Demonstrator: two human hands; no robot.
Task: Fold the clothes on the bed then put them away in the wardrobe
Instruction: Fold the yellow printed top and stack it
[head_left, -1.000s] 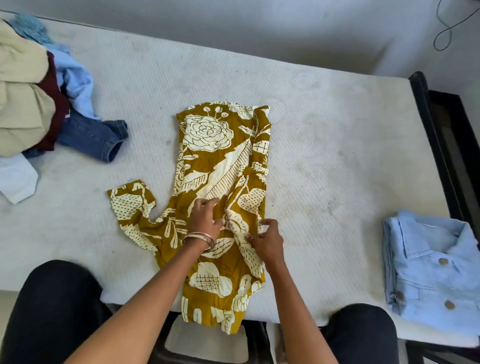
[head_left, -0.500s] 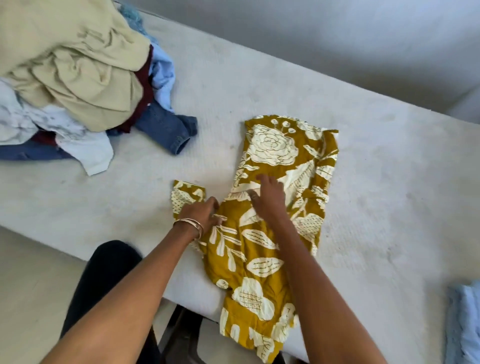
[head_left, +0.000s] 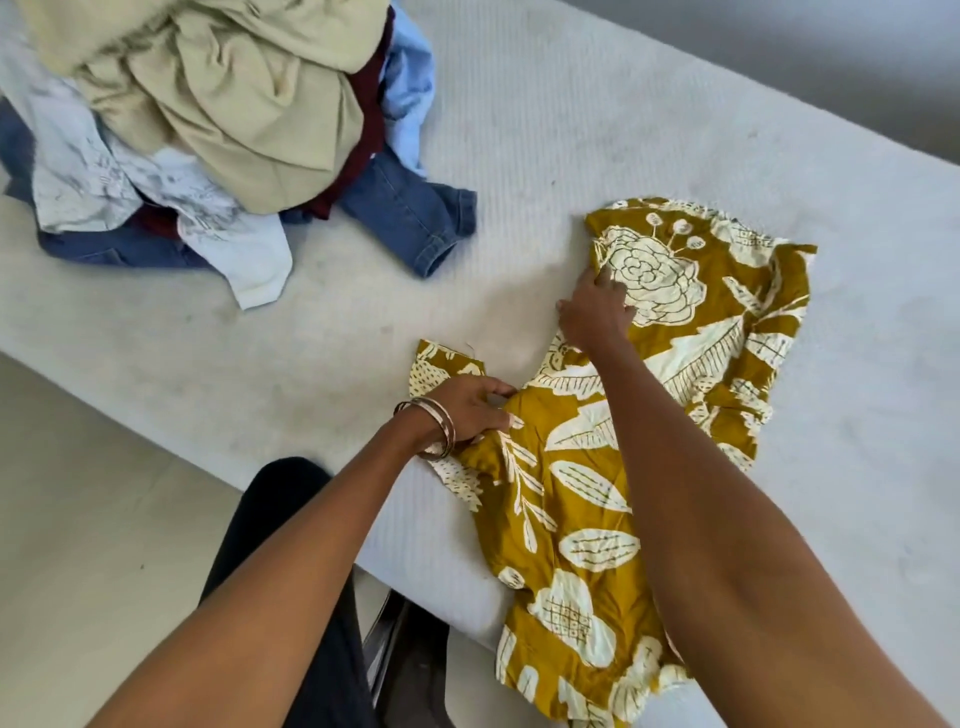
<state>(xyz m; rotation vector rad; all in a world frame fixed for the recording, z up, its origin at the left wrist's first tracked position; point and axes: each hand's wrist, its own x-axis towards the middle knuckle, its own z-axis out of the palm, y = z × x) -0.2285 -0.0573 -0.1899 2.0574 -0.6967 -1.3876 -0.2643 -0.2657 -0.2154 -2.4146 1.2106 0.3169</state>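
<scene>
Our mustard floral-print cotton garment drapes over the white mattress's near edge; our left hand pinches its sleeve, our right hand presses flat, fingers straight, upon it.

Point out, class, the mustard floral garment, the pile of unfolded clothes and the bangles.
Mustard floral garment (head_left: 587, 525), head view, on a cream leaf print at its middle.
Pile of unfolded clothes (head_left: 234, 104), head view, on the beige cloth on top.
Bangles (head_left: 436, 426), head view, on the left wrist.

Two bare forearms without sleeves; thin metal bangles circle the left wrist, and dark trousers cover the legs.
</scene>
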